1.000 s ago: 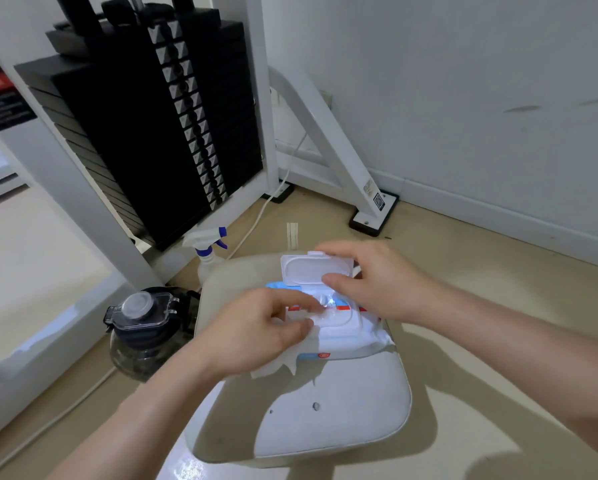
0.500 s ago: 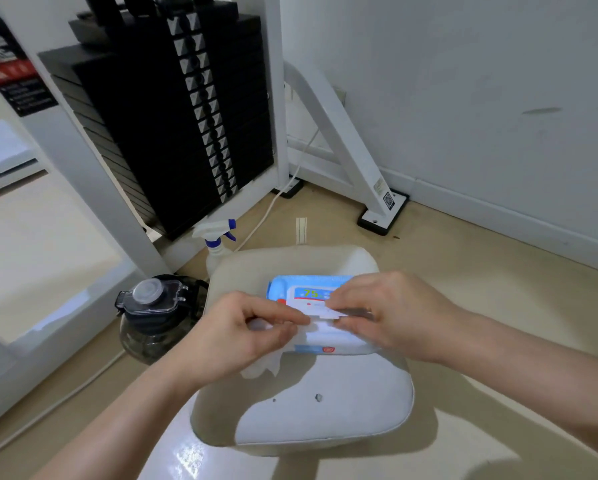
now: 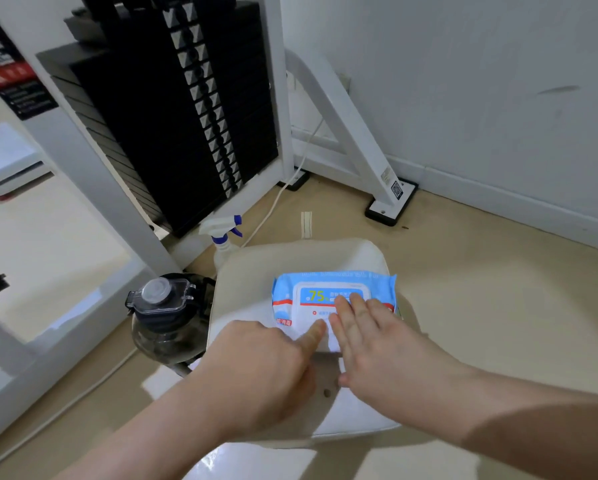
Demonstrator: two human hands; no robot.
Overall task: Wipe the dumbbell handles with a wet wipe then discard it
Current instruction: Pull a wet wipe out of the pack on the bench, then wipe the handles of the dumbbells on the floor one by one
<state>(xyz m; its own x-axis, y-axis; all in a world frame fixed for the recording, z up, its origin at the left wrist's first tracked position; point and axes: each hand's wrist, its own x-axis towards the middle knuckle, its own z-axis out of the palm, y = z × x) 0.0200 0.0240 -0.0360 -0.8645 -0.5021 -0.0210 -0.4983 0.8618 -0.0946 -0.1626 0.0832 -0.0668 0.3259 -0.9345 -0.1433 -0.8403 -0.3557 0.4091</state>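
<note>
A blue and white wet wipe pack [image 3: 332,289] lies with its lid closed on a cream padded seat [image 3: 308,258]. My left hand [image 3: 266,368] sits at the pack's near left corner with its fingers curled, pinching a white wet wipe [image 3: 332,341] that shows between my two hands. My right hand [image 3: 377,348] lies flat, fingers stretched out over the pack's lid and holding nothing. No dumbbell is in view.
A black weight stack [image 3: 172,109] in a white frame stands behind the seat. A spray bottle [image 3: 224,237] and a dark water jug [image 3: 165,313] sit on the floor left of the seat. A white cable [image 3: 273,202] runs along the floor.
The pack's lid went from open to closed under my right hand, which now lies flat on it. My left hand kept the pulled-out wipe and drew back toward me.
</note>
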